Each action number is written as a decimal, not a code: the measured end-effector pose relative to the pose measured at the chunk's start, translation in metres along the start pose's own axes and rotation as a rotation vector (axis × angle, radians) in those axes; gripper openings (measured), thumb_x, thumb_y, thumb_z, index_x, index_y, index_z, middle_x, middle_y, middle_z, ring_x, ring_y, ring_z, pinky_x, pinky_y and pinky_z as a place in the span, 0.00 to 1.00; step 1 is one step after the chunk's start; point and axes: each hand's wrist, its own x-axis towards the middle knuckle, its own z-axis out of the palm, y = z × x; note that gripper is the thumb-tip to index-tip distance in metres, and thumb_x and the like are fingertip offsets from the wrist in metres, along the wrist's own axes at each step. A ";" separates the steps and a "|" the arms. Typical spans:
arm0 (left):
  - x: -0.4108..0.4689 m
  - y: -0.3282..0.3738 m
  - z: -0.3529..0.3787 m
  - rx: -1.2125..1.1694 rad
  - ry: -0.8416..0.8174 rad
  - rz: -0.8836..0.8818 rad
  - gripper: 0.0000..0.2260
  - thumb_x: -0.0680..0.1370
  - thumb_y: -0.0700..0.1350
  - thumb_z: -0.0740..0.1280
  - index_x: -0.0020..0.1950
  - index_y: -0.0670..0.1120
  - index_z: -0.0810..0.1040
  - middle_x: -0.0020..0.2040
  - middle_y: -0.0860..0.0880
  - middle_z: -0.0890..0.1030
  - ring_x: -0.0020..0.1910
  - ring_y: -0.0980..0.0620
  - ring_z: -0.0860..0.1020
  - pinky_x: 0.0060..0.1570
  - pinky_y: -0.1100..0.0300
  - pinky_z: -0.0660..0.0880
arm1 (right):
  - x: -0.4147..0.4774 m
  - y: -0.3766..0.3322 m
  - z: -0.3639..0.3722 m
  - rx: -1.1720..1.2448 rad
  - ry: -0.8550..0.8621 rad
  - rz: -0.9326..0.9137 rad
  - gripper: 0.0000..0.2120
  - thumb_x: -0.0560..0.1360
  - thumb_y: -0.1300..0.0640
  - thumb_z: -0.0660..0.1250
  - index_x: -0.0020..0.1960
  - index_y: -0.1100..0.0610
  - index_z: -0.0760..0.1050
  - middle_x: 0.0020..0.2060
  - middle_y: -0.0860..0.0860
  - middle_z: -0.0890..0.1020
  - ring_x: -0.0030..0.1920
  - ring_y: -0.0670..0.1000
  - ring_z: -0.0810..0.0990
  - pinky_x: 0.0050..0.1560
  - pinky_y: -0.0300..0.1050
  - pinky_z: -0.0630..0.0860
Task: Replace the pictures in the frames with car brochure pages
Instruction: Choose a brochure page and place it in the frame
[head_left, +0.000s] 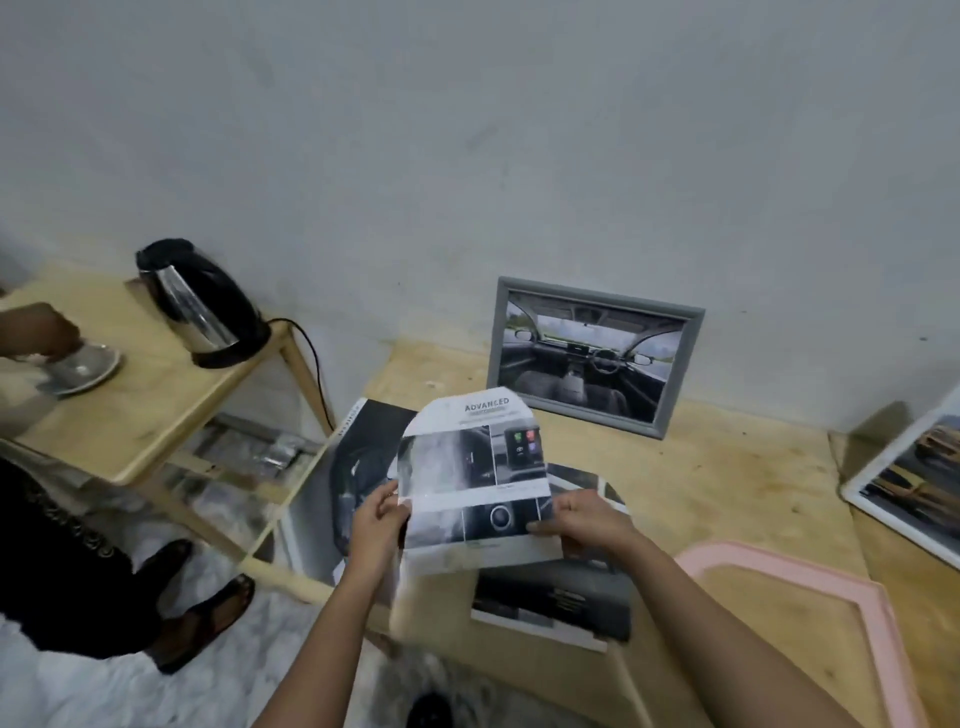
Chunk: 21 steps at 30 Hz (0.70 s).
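Two hands hold one page over the surface; the left hand pinches its left edge; the right hand grips its lower right edge; under both hands lies one open brochure. There are three frames: a grey frame beyond the hands, leaning on the wall; a white frame far right of the right hand; an empty pink frame beside the right forearm. One kettle stands well left of the left hand.

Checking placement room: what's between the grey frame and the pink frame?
Head view: only bare wooden tabletop lies between the grey frame and the pink frame.
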 end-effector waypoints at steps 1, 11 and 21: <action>0.013 -0.002 -0.014 0.042 -0.007 0.010 0.14 0.75 0.30 0.65 0.60 0.36 0.73 0.45 0.43 0.79 0.47 0.47 0.75 0.42 0.65 0.73 | 0.012 -0.008 0.017 -0.067 -0.028 0.014 0.14 0.70 0.58 0.72 0.30 0.58 0.71 0.32 0.56 0.79 0.32 0.52 0.77 0.33 0.42 0.74; 0.099 0.003 -0.102 0.430 0.052 0.120 0.15 0.74 0.31 0.64 0.59 0.40 0.75 0.47 0.46 0.78 0.46 0.47 0.76 0.43 0.60 0.69 | 0.079 -0.058 0.140 -0.076 -0.072 0.179 0.17 0.72 0.60 0.71 0.58 0.64 0.74 0.39 0.53 0.80 0.30 0.45 0.78 0.33 0.37 0.78; 0.118 -0.042 -0.091 0.956 -0.077 0.079 0.33 0.76 0.54 0.67 0.73 0.39 0.60 0.74 0.39 0.58 0.73 0.41 0.58 0.71 0.48 0.59 | 0.087 -0.052 0.172 -0.375 -0.050 0.096 0.03 0.74 0.57 0.68 0.43 0.55 0.75 0.46 0.56 0.82 0.37 0.52 0.80 0.42 0.47 0.81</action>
